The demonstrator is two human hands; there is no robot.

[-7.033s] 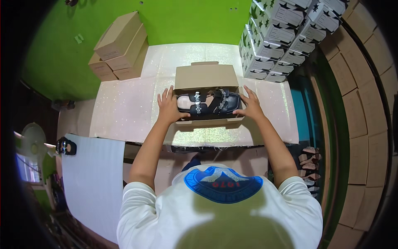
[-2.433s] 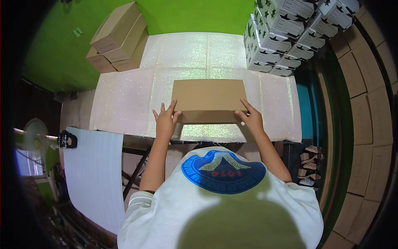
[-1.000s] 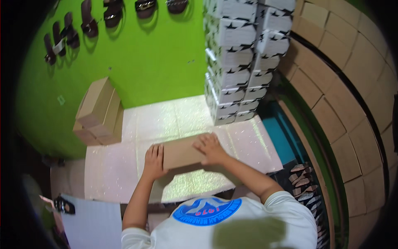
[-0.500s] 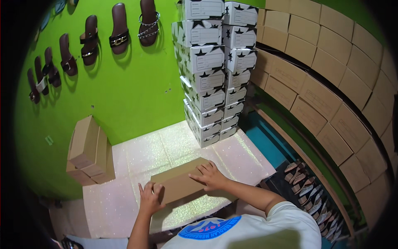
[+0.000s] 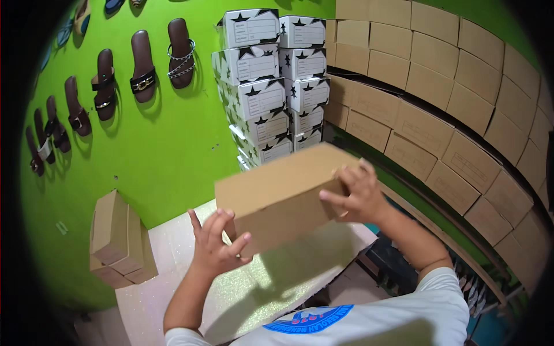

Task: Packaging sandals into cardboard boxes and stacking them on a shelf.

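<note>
Gripping a closed brown cardboard shoebox (image 5: pixel 283 196) at both ends, the person holds it raised in the air above the white glittery table (image 5: pixel 190 288), clear of its surface. Left hand (image 5: pixel 214 245) is pressed against the box's near left end, fingers spread and curled up over the lower edge. Right hand (image 5: pixel 358 196) clasps the right end, fingers wrapped across the end face and thumb on the near side. Box is tilted, its left corner nearer the camera.

Behind the box, a stack of white boxes with black stars (image 5: pixel 271 86) rises from the table's far right corner against the green wall (image 5: pixel 156 155). Three plain brown boxes (image 5: pixel 118 242) are stacked at the table's far left corner. Sandals (image 5: pixel 141 63) hang on the wall at upper left. Rows of brown cartons (image 5: pixel 450 115) line the shelving at right.
</note>
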